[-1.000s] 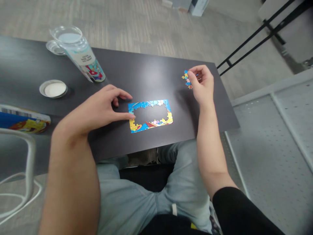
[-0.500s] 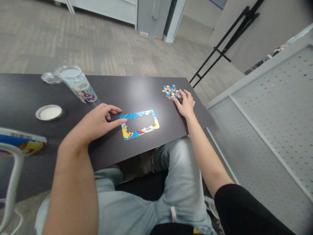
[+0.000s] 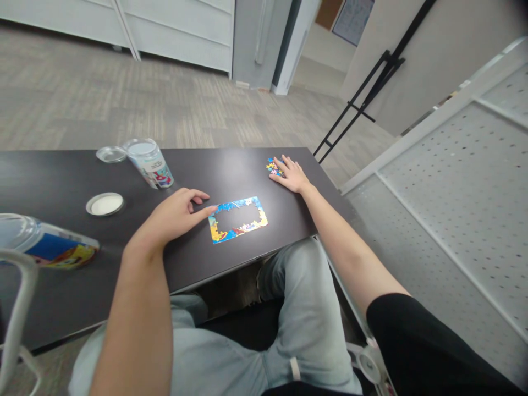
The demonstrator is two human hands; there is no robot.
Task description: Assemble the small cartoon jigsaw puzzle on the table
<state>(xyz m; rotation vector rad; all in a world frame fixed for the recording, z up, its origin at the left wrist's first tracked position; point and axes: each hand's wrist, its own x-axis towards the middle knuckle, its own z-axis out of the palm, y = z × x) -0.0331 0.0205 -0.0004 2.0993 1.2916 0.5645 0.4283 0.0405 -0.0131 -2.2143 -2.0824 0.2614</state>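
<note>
A jigsaw puzzle border [image 3: 220, 236] lies joined as a rectangular frame, with dark table showing through its middle. My left hand [image 3: 177, 215] rests at the border's upper left corner, thumb tip touching it and the other fingers loosely curled, holding nothing. Toward the table's far right corner, my right hand [image 3: 292, 175] lies flat with fingers spread over a heap of loose puzzle pieces [image 3: 274, 167]. The hand hides much of that heap.
A clear printed canister [image 3: 154, 168] stands at the back left, a clear lid [image 3: 111, 154] beside it. Nearer are a round white-centred lid [image 3: 105, 204] and a second canister [image 3: 61, 246]. A white curved bar [image 3: 22, 297] rises at the left; a perforated panel [image 3: 445, 220] flanks the right.
My right hand has moved left from the heap's right edge onto the pieces, covering most of them. My left hand stays at the border. The camera view has shifted slightly.
</note>
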